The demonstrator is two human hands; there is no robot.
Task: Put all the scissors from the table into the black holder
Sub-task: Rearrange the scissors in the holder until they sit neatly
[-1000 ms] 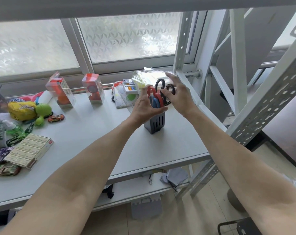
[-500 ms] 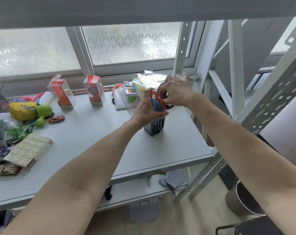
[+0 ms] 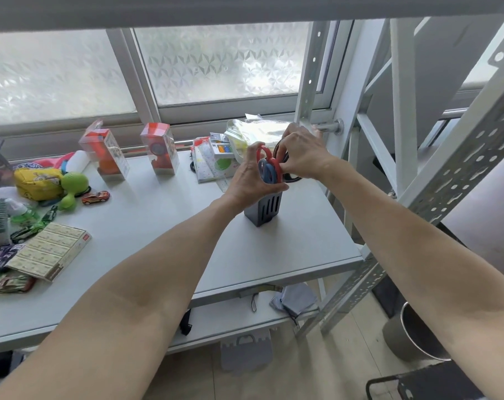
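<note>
The black holder is standing on the tabletop and already carrying red-handled scissors and blue-handled scissors. The left hand is bracing the holder's top while the right hand is gripping black-handled scissors, seemingly not yet seated. No other scissors are showing clearly among the clutter.

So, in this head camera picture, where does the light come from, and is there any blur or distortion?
In the head view, daylight enters through the frosted window behind the table, so the far side is bright. The wide lens bends the shelf post at the right edge. The hands, left hand and right hand, and the black holder look fairly sharp.
</note>
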